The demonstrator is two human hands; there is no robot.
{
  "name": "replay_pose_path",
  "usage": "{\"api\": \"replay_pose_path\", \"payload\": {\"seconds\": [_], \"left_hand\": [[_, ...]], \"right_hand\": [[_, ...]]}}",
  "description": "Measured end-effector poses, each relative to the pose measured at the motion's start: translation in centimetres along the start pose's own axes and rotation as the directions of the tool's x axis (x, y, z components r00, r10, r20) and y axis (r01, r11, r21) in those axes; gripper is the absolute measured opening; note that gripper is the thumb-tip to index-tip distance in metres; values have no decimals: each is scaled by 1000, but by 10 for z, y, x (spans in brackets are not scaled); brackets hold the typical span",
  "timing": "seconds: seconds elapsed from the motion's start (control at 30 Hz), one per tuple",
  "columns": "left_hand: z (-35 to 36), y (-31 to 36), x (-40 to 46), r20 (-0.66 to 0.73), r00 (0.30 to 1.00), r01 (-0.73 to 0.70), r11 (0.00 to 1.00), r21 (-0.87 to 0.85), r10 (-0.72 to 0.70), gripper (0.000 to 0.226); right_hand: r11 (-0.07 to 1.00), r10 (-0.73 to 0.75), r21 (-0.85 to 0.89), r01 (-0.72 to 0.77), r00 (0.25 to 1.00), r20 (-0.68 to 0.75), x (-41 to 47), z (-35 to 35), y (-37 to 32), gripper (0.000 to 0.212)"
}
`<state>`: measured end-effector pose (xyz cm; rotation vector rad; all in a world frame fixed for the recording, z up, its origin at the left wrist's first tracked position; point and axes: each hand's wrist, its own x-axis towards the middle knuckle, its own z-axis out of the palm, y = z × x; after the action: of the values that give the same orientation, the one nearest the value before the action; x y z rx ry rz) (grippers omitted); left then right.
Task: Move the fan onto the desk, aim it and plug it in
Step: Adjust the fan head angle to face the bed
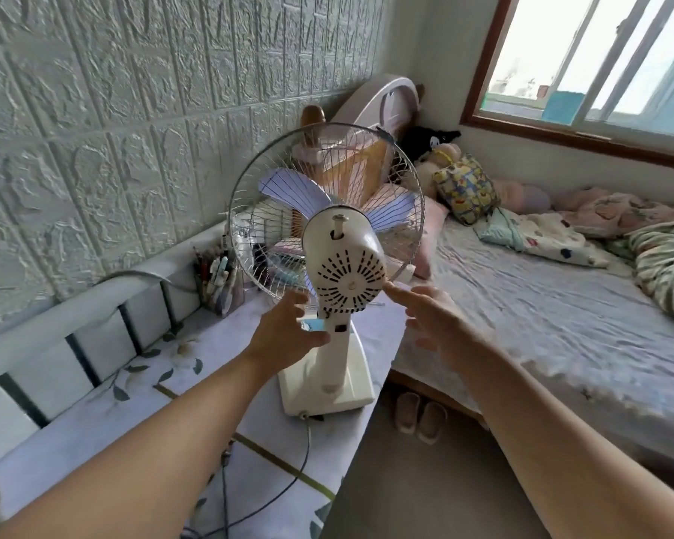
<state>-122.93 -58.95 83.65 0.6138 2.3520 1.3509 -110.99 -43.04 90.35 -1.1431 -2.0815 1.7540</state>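
A cream table fan (pixel 341 266) with pale blue blades and a wire cage stands upright on the desk (pixel 164 414), its square base near the desk's right edge and its motor housing facing me. My left hand (pixel 288 332) is open just left of the fan's neck, fingers spread, close to it or just brushing it. My right hand (pixel 432 317) is open to the right of the motor housing, with a fingertip next to it. The fan's dark cord (pixel 306 461) runs from the base down across the desk toward me; its plug is not visible.
A holder full of pens (pixel 216 278) stands at the desk's back by the textured wall. A bed (pixel 541 317) with pillows, soft toys and blankets lies right of the desk. Slippers (pixel 419 416) sit on the floor in the gap between them. A window is at upper right.
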Motion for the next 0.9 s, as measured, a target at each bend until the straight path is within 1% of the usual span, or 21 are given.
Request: {"api": "replay_pose_path", "payload": {"seconds": [0.1, 0.2, 0.23, 0.33, 0.4, 0.47, 0.53, 0.63, 0.8, 0.9], "left_hand": [[14, 1, -1, -49, 995, 83, 996, 22, -81, 73], [35, -1, 0, -115, 981, 163, 986, 39, -157, 66], [47, -1, 0, -150, 970, 202, 978, 46, -193, 67], [70, 2, 2, -228, 932, 307, 948, 83, -282, 73], [85, 6, 6, -297, 902, 356, 929, 98, -315, 72], [97, 7, 11, -351, 872, 391, 917, 83, -341, 69], [106, 5, 17, -406, 844, 415, 906, 82, -350, 64], [117, 0, 24, -500, 794, 449, 888, 98, -346, 55], [135, -10, 35, -628, 709, 501, 856, 129, -320, 55], [139, -16, 37, -676, 689, 477, 866, 149, -262, 54]], "right_hand": [[999, -43, 9, 43, 998, 46, 22, -12, 16, 70], [999, -45, 9, 44, 991, 129, 51, -20, 34, 70], [999, -30, -11, 32, 985, 168, 64, -21, 40, 70], [998, -13, -52, 25, 975, 223, 95, -17, 55, 71], [993, 0, -113, 32, 962, 274, 112, -14, 66, 71], [991, 13, -128, 31, 944, 328, 129, -7, 77, 70], [990, 13, -137, 41, 930, 368, 145, 1, 88, 70], [982, -2, -175, 74, 925, 381, 165, 18, 108, 71], [949, -27, -280, 144, 924, 381, 193, 44, 137, 69], [934, -5, -328, 140, 925, 380, 203, 55, 147, 66]]}}
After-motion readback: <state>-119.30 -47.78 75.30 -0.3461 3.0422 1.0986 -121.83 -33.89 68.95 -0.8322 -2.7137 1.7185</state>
